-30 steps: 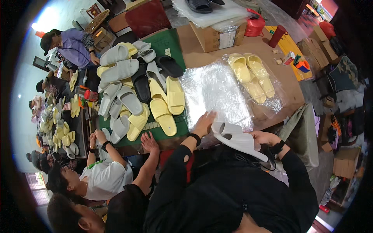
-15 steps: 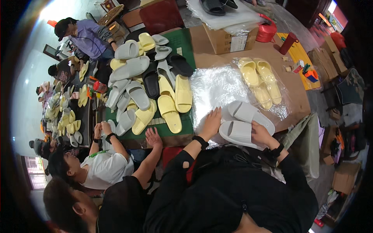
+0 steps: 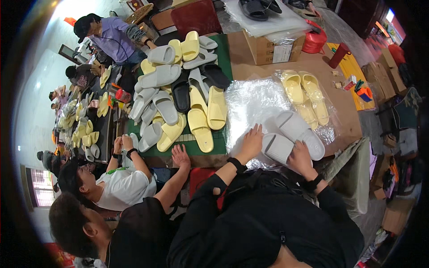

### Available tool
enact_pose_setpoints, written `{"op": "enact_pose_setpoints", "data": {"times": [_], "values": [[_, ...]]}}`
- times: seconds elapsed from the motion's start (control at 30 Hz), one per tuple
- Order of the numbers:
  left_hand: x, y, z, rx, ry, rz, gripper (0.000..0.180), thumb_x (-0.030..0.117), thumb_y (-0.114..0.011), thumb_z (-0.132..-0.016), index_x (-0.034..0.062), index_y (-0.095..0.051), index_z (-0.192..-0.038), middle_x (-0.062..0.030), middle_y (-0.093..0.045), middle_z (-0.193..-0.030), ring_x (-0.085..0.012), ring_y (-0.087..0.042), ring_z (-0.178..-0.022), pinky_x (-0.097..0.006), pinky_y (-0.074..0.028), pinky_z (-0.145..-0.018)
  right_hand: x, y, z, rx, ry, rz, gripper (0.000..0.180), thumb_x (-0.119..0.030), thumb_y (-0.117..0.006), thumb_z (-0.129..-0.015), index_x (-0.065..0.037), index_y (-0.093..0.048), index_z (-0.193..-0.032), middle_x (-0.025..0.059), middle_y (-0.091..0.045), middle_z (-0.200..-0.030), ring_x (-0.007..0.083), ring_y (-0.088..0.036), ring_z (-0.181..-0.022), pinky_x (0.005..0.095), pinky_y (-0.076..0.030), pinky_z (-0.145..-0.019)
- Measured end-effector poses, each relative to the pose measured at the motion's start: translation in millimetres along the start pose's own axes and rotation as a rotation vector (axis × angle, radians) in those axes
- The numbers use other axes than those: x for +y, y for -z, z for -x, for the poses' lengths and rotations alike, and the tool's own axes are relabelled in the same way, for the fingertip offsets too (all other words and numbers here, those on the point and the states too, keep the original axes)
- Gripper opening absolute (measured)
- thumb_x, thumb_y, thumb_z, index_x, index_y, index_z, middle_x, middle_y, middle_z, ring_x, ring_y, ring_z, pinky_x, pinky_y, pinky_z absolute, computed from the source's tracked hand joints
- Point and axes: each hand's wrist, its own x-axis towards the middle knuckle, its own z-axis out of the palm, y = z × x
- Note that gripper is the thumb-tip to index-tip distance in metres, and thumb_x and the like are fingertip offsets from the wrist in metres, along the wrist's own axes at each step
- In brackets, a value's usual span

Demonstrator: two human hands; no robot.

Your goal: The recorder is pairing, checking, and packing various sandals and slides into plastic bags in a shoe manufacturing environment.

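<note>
Two grey slide slippers lie side by side on a stack of clear plastic bags (image 3: 241,100) in front of me. My right hand (image 3: 301,157) grips the nearer grey slipper (image 3: 276,147) behind its strap, fingers over the footbed. Just beyond it, the farther grey slipper (image 3: 300,130) points up and left. I cannot tell whether plastic covers this pair. My left hand (image 3: 253,142) rests on the bags left of the slippers, its fingers stretched out. A bagged pair of yellow slippers (image 3: 308,96) lies beyond, at the right.
Yellow, grey and black slippers (image 3: 181,91) are heaped on a green mat (image 3: 223,58) at the left. A cardboard box (image 3: 270,49) with plastic sheets stands at the back. A co-worker's hand (image 3: 180,156) is near the table edge on my left; others work beyond.
The view has shifted slightly, so the scene sits a little to the right. My right hand has moved over the nearer grey slipper from its heel side. The left hand stays flat on the bags.
</note>
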Motion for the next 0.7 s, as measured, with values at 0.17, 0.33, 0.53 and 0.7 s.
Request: {"op": "enact_pose_setpoints", "data": {"times": [0.17,0.33,0.53,0.7], "values": [[12.5,-4.9,6.8,0.087,-0.132,-0.347,0.049,0.016,-0.039,-0.087,0.007,-0.028,-0.133,-0.0177,-0.029,-0.137,-0.0404,-0.023,-0.126,-0.062,-0.011,-0.097,-23.3,-0.5,-7.2,0.003,0.069,-0.035,0.034,-0.011,-0.063,-0.063,0.005,-0.055,-0.092,0.0237,-0.046,-0.11,0.0378,-0.045,-0.101,0.0442,-0.036,-0.091],[16.5,1.7,17.7,0.136,-0.147,-0.312,0.054,0.012,-0.044,-0.083,0.0114,-0.027,-0.134,-0.0158,-0.023,-0.14,-0.0432,-0.018,-0.127,-0.069,-0.006,-0.093,-23.4,-11.3,-20.0,0.018,0.027,-0.037,0.034,-0.012,-0.063,-0.064,0.007,-0.054,-0.09,0.0224,-0.045,-0.11,0.0356,-0.046,-0.101,0.0418,-0.039,-0.083],[25.1,6.3,24.8,0.109,-0.168,-0.339,0.064,0.006,-0.048,-0.076,0.0143,-0.025,-0.136,-0.0148,-0.02,-0.141,-0.0424,-0.017,-0.128,-0.067,-0.006,-0.095,-42.4,-21.0,-33.2,0.051,0.026,-0.025,0.033,-0.015,-0.063,-0.067,0.006,-0.054,-0.091,0.0237,-0.043,-0.114,0.0352,-0.044,-0.105,0.0418,-0.037,-0.083],[31.7,13.8,31.0,0.136,-0.189,-0.332,0.064,0.008,-0.049,-0.076,0.0147,-0.026,-0.135,-0.0141,-0.019,-0.141,-0.0411,-0.014,-0.129,-0.066,-0.006,-0.096,-53.6,-25.9,-47.0,-0.055,0.023,0.009,0.038,-0.022,-0.061,-0.072,0.004,-0.052,-0.098,0.0277,-0.039,-0.12,0.0373,-0.039,-0.111,0.0454,-0.033,-0.087]]}}
